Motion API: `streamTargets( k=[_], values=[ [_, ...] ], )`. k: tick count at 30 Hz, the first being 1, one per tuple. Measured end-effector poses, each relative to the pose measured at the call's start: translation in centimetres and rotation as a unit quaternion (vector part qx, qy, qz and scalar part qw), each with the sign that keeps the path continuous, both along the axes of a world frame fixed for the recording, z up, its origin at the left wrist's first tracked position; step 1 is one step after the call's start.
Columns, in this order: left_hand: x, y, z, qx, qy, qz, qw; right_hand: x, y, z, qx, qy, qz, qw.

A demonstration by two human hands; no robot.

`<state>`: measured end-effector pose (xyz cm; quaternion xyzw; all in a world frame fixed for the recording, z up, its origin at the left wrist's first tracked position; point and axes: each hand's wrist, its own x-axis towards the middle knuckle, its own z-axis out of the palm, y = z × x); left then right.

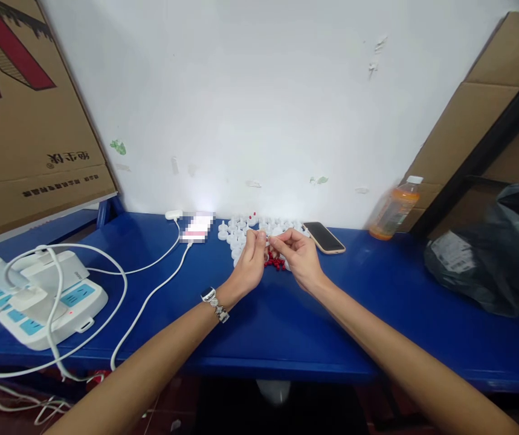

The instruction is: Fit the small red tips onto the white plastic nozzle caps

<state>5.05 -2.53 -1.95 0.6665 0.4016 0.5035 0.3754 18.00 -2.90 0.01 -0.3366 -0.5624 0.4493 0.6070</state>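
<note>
My left hand [251, 264], with a watch [214, 302] on its wrist, and my right hand [299, 257] meet at the fingertips above the blue table [259, 338]. Both are closed in a pinch; whatever small piece lies between the fingers is mostly hidden. Around and behind them spread many small white plastic caps [236, 228], some with a pointed nozzle. Just below the fingertips lies a little heap of small red tips [277, 263]. Two more red tips [252, 215] show among the white caps near the wall.
Right of the caps lies a phone [325, 237]; left, a blurred-out lit screen [197, 227] with a charging cable [150, 293]. A power strip [41, 302] stands far left. An orange drink bottle [395, 208] and a black plastic bag [490, 254] are at right. Cardboard [37, 121] leans left.
</note>
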Motion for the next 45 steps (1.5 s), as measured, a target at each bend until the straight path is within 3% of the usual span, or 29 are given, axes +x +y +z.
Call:
streamTargets(
  k=[4, 9, 12, 15, 18, 25, 29, 34, 37, 41, 43, 45],
  values=[
    [-1.6, 0.4, 1.7, 0.033, 0.077, -0.017, 0.996, 0.8, 1.1, 0.4, 0.031, -0.054, 0.0, 0.998],
    [-5.9, 3.4, 2.4, 0.152, 0.208, 0.102, 0.961, 1.5, 6.8, 1.2, 0.075, -0.169, -0.059, 0.981],
    [-7.9, 5.0, 1.7, 0.154, 0.273, 0.103, 0.944, 0.7, 11.0, 1.2, 0.075, -0.299, -0.107, 0.945],
    [-8.7, 5.5, 1.2, 0.149, 0.297, 0.084, 0.94, -0.6, 14.0, 0.8, 0.07, -0.454, -0.143, 0.877],
    [-8.7, 5.4, 0.9, 0.142, 0.302, 0.073, 0.94, -1.6, 15.7, 0.2, 0.067, -0.511, -0.138, 0.846],
    [-8.2, 5.2, 0.7, 0.142, 0.323, 0.056, 0.934, -1.8, 16.5, -0.1, 0.069, -0.551, -0.108, 0.824],
    [-8.1, 5.3, 0.7, 0.147, 0.324, 0.053, 0.933, -1.3, 15.6, 0.5, 0.072, -0.557, -0.118, 0.819],
    [-7.7, 5.1, 0.8, 0.15, 0.324, 0.053, 0.932, -0.4, 13.9, 0.7, 0.087, -0.6, -0.111, 0.787],
    [-7.5, 4.9, 0.9, 0.152, 0.319, 0.046, 0.934, -0.3, 13.6, 0.6, 0.085, -0.601, -0.101, 0.788],
    [-7.1, 4.7, 0.8, 0.159, 0.327, 0.049, 0.93, 0.0, 13.2, 1.0, 0.078, -0.573, -0.101, 0.81],
    [-6.9, 4.4, 0.8, 0.174, 0.322, 0.064, 0.928, 0.3, 12.3, 1.5, 0.075, -0.53, -0.11, 0.837],
    [-6.5, 3.9, 1.0, 0.188, 0.303, 0.079, 0.931, 0.7, 10.7, 2.0, 0.07, -0.452, -0.106, 0.883]
  ],
)
